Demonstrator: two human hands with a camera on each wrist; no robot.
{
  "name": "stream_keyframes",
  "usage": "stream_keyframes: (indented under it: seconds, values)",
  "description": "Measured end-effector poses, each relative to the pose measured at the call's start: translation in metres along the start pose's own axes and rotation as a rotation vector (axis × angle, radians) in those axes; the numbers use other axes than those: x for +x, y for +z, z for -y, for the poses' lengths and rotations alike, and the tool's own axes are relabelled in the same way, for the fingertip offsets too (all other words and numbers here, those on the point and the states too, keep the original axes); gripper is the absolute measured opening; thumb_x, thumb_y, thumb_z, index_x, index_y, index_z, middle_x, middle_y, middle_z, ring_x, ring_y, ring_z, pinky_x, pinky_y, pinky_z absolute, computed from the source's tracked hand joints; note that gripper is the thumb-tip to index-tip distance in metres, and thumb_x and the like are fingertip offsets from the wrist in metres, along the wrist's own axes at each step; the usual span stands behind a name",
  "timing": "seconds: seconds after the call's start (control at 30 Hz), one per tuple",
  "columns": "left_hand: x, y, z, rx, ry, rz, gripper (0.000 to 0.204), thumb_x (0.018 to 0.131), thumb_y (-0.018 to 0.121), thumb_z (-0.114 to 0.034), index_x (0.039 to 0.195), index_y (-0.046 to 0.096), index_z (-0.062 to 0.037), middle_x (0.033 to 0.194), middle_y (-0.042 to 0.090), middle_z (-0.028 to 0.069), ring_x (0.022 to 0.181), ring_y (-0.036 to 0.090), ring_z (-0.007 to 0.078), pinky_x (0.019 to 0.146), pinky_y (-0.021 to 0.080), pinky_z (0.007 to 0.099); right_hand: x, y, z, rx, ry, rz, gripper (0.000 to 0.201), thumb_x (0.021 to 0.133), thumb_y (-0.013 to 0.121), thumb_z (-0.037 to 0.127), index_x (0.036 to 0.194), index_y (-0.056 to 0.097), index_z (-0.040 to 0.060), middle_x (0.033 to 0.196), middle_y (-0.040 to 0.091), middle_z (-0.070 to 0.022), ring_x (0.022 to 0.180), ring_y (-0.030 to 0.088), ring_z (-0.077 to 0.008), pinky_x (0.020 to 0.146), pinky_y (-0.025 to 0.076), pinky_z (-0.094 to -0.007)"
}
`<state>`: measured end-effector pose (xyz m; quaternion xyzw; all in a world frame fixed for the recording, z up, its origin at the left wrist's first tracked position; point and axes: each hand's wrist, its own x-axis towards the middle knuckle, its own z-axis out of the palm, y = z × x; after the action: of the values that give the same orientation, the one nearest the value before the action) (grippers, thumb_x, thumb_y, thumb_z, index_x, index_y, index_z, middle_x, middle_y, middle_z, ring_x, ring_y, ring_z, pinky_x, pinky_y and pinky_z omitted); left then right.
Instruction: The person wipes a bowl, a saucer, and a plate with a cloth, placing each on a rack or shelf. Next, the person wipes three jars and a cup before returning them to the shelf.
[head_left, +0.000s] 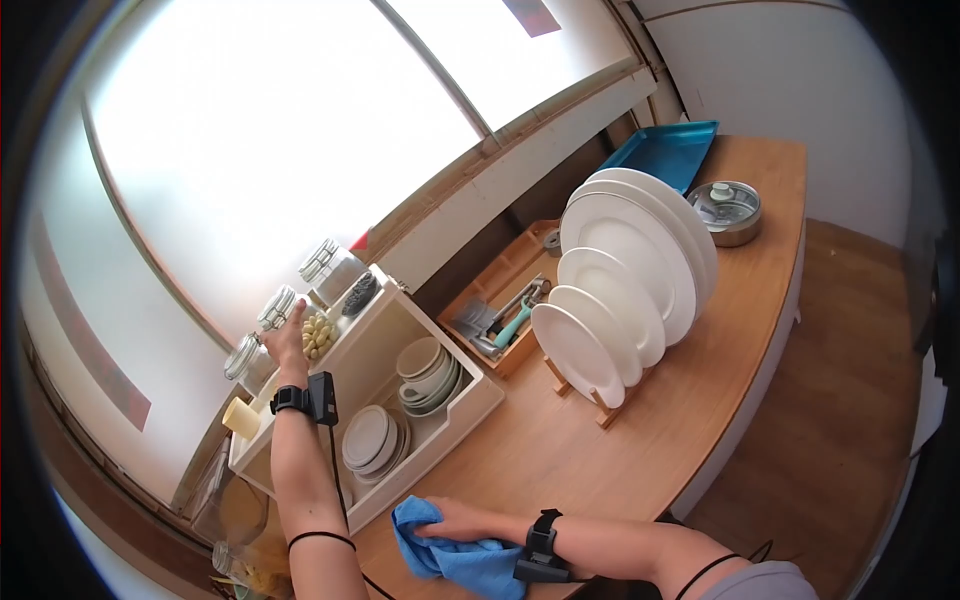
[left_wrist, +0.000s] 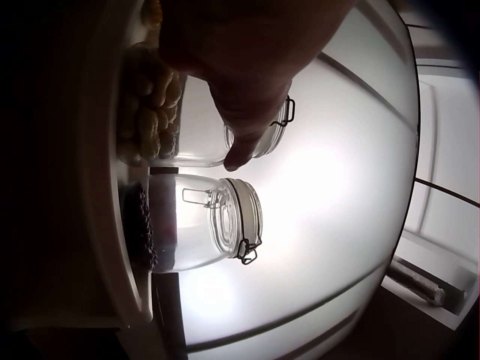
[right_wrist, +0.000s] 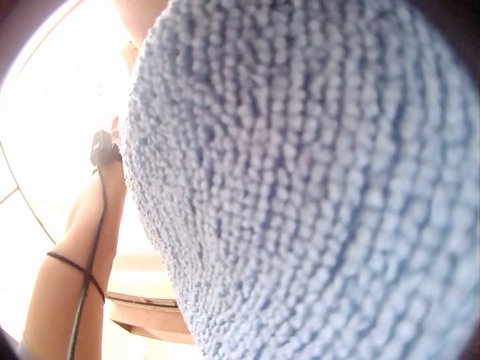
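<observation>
On top of the white shelf, the left hand (head_left: pixel 287 343) (left_wrist: pixel 251 60) grips a clip-top glass jar of pale nuts (head_left: pixel 319 337) (left_wrist: pixel 150 131) near its lid, the thumb reaching over the lid's side. Beside it stands a second clip-top jar with dark contents (head_left: pixel 360 295) (left_wrist: pixel 196 222). Low over the wooden table, the right hand (head_left: pixel 458 521) holds a bunched blue cloth (head_left: pixel 470 568), its fingers partly hidden in the folds. That cloth (right_wrist: pixel 300 180) fills most of the right wrist view and hides the right hand there.
Bowls (head_left: pixel 425 375) and small plates (head_left: pixel 368 437) sit inside the shelf (head_left: pixel 470 410), with a yellow cup (head_left: pixel 240 418) on top. Beyond are a wooden utensil tray (head_left: pixel 480 290), white plates (head_left: pixel 600 240) in a rack, a lidded pot (head_left: pixel 738 236) and a blue tray (head_left: pixel 665 150).
</observation>
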<state>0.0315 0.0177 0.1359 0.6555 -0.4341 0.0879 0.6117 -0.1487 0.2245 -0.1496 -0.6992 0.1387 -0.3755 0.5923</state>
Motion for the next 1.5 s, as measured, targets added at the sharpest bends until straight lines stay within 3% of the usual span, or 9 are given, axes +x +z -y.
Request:
stream_keyframes:
  seconds: [0.13,0.43,0.67,0.77,0.97,1.2,1.27,1.4,1.5]
  values:
    - [-0.006,-0.004,0.005,-0.169,0.076,-0.009,0.090,0.055,0.089,-0.037,0.124,0.046,0.0023,0.120,0.058,0.0138,0.109,0.056,0.0258,0.095,0.041,0.0334,0.002,0.001,-0.006,-0.005,0.003,-0.012,0.050,0.079,0.066,0.035,0.114,0.056,0.0000,0.107,0.063,-0.0177,0.099,0.060,-0.0288,0.088,0.045,-0.0358]
    - [-0.047,-0.022,-0.019,-0.507,0.073,-0.161,0.081,0.063,0.086,-0.024,0.123,0.040,0.0035,0.118,0.053,0.0145,0.106,0.055,0.0236,0.094,0.044,0.0344,0.001,-0.003,0.003,0.049,0.010,0.018,0.044,0.081,0.067,0.029,0.112,0.056,-0.0009,0.104,0.063,-0.0120,0.097,0.058,-0.0196,0.088,0.045,-0.0322]
    - [-0.103,-0.108,-0.028,-0.809,0.106,0.062,0.061,0.075,0.075,-0.010,0.125,0.041,-0.0004,0.122,0.050,0.0117,0.109,0.053,0.0200,0.099,0.041,0.0355,0.013,-0.005,-0.007,0.367,0.070,-0.213,0.038,0.080,0.068,0.027,0.109,0.061,0.0037,0.098,0.065,-0.0056,0.088,0.059,-0.0137,0.080,0.048,-0.0297]
    - [-0.167,-0.154,-0.026,-1.005,0.007,0.271,0.057,0.081,0.069,-0.011,0.129,0.040,-0.0027,0.126,0.048,0.0112,0.115,0.050,0.0211,0.103,0.037,0.0361,0.011,-0.011,0.004,0.789,0.146,-0.306,0.032,0.083,0.065,0.027,0.103,0.062,0.0026,0.093,0.064,-0.0028,0.077,0.059,-0.0103,0.072,0.049,-0.0268]
    - [-0.275,-0.201,0.027,-1.067,-0.246,0.421,0.061,0.079,0.066,-0.004,0.132,0.036,-0.0034,0.133,0.044,0.0125,0.124,0.043,0.0233,0.107,0.034,0.0389,0.000,-0.014,0.034,1.256,0.123,-0.057,0.053,0.092,0.045,0.044,0.122,0.052,0.0018,0.117,0.060,-0.0141,0.099,0.061,-0.0248,0.091,0.049,-0.0352]
    - [-0.316,-0.215,0.081,-0.509,0.148,0.561,0.109,0.056,0.089,-0.024,0.137,0.019,-0.0055,0.128,0.033,0.0086,0.126,0.036,0.0247,0.106,0.033,0.0424,-0.005,-0.005,0.037,1.183,0.247,-0.057,0.054,0.089,0.051,0.045,0.120,0.054,0.0003,0.114,0.062,-0.0149,0.098,0.063,-0.0250,0.093,0.048,-0.0361]
    - [-0.309,-0.222,0.093,-0.248,0.480,0.549,0.112,0.053,0.091,-0.030,0.137,0.019,-0.0059,0.131,0.032,0.0103,0.128,0.034,0.0305,0.108,0.030,0.0464,-0.008,-0.004,0.041,1.121,0.302,-0.081,0.053,0.088,0.052,0.043,0.119,0.054,0.0006,0.114,0.062,-0.0149,0.099,0.063,-0.0251,0.093,0.048,-0.0359]
    - [-0.293,-0.214,0.109,-0.562,0.571,0.641,0.117,0.051,0.091,-0.037,0.137,0.020,-0.0058,0.134,0.032,0.0132,0.131,0.030,0.0371,0.108,0.028,0.0498,-0.003,0.000,0.046,0.975,0.460,-0.034,0.049,0.088,0.054,0.042,0.116,0.056,0.0017,0.112,0.063,-0.0144,0.097,0.063,-0.0231,0.091,0.049,-0.0346]
    - [-0.286,-0.225,0.101,-0.526,0.865,0.724,0.123,0.049,0.091,-0.043,0.141,0.015,-0.0108,0.136,0.037,0.0212,0.129,0.032,0.0437,0.106,0.027,0.0542,-0.003,0.007,0.050,0.835,0.537,-0.041,0.043,0.089,0.055,0.040,0.112,0.059,0.0043,0.107,0.065,-0.0113,0.093,0.063,-0.0194,0.086,0.050,-0.0334]
